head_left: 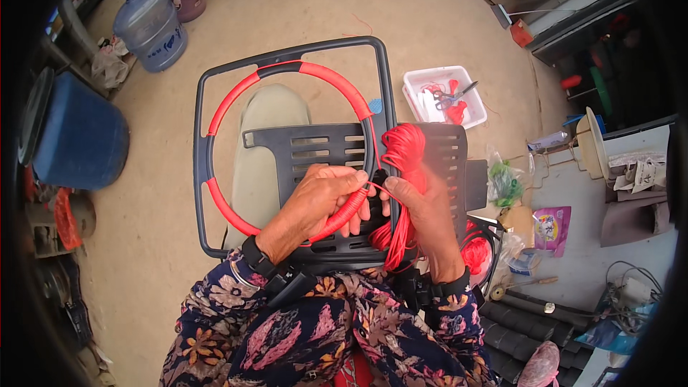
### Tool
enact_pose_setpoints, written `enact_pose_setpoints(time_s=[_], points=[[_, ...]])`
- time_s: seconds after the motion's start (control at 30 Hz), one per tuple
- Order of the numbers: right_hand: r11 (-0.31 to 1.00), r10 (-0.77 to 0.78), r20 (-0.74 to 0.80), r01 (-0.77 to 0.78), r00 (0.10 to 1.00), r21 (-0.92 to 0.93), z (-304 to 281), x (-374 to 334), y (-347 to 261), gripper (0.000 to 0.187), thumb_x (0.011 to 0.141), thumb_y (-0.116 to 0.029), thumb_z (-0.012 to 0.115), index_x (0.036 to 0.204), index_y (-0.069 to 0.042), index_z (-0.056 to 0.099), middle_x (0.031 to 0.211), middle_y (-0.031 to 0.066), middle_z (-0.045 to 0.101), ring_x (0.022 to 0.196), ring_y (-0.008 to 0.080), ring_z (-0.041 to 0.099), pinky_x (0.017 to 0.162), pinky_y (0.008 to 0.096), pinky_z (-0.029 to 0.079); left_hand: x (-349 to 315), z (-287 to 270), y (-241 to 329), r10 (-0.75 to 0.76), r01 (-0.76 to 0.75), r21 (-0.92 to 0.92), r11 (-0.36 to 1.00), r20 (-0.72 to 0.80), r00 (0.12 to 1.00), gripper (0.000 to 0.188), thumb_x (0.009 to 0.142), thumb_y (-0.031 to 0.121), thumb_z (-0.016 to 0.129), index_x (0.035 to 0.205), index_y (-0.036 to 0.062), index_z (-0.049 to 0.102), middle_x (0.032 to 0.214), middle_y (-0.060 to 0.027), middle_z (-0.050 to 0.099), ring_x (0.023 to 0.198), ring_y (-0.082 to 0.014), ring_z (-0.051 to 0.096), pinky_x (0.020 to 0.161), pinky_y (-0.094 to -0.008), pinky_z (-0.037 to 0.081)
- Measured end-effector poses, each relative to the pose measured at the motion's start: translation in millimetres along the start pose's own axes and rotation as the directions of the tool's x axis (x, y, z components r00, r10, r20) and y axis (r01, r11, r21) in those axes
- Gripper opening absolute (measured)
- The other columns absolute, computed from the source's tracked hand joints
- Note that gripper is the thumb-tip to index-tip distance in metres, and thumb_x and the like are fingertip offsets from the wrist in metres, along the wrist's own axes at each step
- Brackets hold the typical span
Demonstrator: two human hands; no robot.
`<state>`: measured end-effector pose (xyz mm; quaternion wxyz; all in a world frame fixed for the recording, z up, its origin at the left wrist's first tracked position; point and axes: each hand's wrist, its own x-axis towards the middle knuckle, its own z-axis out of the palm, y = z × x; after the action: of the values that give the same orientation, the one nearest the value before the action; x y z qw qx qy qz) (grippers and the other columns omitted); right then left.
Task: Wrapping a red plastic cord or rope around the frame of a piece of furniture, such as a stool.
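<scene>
A black ring point(208, 154), partly wrapped in red cord, lies tilted over a dark grey rectangular plastic frame point(197, 129). My left hand point(322, 197) is closed round the ring's lower right side, with thumb and forefinger pinching at the end of a wrapped stretch. In my right hand point(426, 204) is a thick hank of red cord point(403, 152), its loops hanging above and below the fingers. A single strand runs from the ring across to my right thumb. Bare black stretches show between the red wrapped parts. The fingertips beneath the ring are partly hidden.
Below the frame is a slatted dark plastic panel point(315, 145). A white tray point(469, 123) holding scissors point(448, 98) stands beyond it on the right. A water jug point(150, 29) and a blue barrel point(86, 132) are on the left. A purple packet point(552, 229) lies at right.
</scene>
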<state>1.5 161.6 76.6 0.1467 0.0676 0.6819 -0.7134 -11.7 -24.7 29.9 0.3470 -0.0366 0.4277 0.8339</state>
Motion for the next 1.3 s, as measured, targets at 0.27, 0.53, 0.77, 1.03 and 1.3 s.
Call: enact_pose_setpoints(time_s=[0.27, 0.53, 0.77, 1.03, 1.3], points=[[0.997, -0.011, -0.028, 0.013, 1.000, 0.077, 1, -1, 11, 0.022, 0.090, -0.009, 0.063, 0.110, 0.001, 0.058, 0.084, 0.0054, 0.064, 0.068, 0.0099, 0.059, 0.060, 0.0252, 0.050, 0, 0, -1, -0.051, 0.051, -0.004, 0.999, -0.018, 0.999, 0.033, 0.097, 0.022, 0.052, 0.091, -0.0089, 0.060, 0.068, -0.0175, 0.063, 0.046, -0.0227, 0.061, 0.037, -0.0304, 0.050], [0.991, -0.046, -0.028, 0.049, 0.999, 0.121, -1, 0, 21, 0.022, 0.091, -0.008, 0.060, 0.110, 0.001, 0.057, 0.081, 0.0051, 0.062, 0.067, 0.0097, 0.057, 0.059, 0.0253, 0.049, -4, -1, 2, -0.136, 0.141, 0.144, 0.980, -0.042, 0.990, 0.030, 0.097, 0.022, 0.054, 0.091, -0.0071, 0.061, 0.064, -0.0171, 0.062, 0.047, -0.0239, 0.062, 0.039, -0.0309, 0.051], [0.985, -0.083, 0.014, 0.080, 0.996, 0.152, -9, 9, 30, 0.025, 0.091, -0.010, 0.062, 0.113, 0.002, 0.057, 0.082, 0.0048, 0.062, 0.069, 0.0106, 0.059, 0.059, 0.0256, 0.049, -4, 4, -8, -0.111, 0.116, 0.086, 0.989, -0.057, 0.992, 0.031, 0.099, 0.024, 0.052, 0.087, -0.0030, 0.060, 0.059, -0.0095, 0.057, 0.040, -0.0152, 0.051, 0.036, -0.0268, 0.038], [0.924, -0.059, -0.035, 0.041, 0.998, -0.381, -29, -37, 10, 0.034, 0.085, -0.021, 0.073, 0.112, -0.003, 0.062, 0.092, 0.0018, 0.066, 0.084, 0.0064, 0.056, 0.078, 0.0259, 0.047, -4, 6, -9, -0.087, 0.098, 0.117, 0.988, -0.094, 0.992, 0.025, 0.098, 0.021, 0.055, 0.087, -0.0010, 0.059, 0.055, -0.0087, 0.055, 0.037, -0.0153, 0.048, 0.035, -0.0267, 0.035], [0.991, 0.036, -0.192, -0.059, 0.981, -0.117, -39, -62, 14, 0.013, 0.082, -0.006, 0.065, 0.095, -0.003, 0.063, 0.072, -0.0055, 0.058, 0.061, 0.0022, 0.048, 0.056, 0.0201, 0.039, -4, 1, -8, -0.126, 0.124, 0.071, 0.990, 0.030, 0.992, 0.029, 0.100, 0.025, 0.051, 0.096, -0.0028, 0.060, 0.057, -0.0084, 0.055, 0.038, -0.0146, 0.048, 0.036, -0.0276, 0.036]])
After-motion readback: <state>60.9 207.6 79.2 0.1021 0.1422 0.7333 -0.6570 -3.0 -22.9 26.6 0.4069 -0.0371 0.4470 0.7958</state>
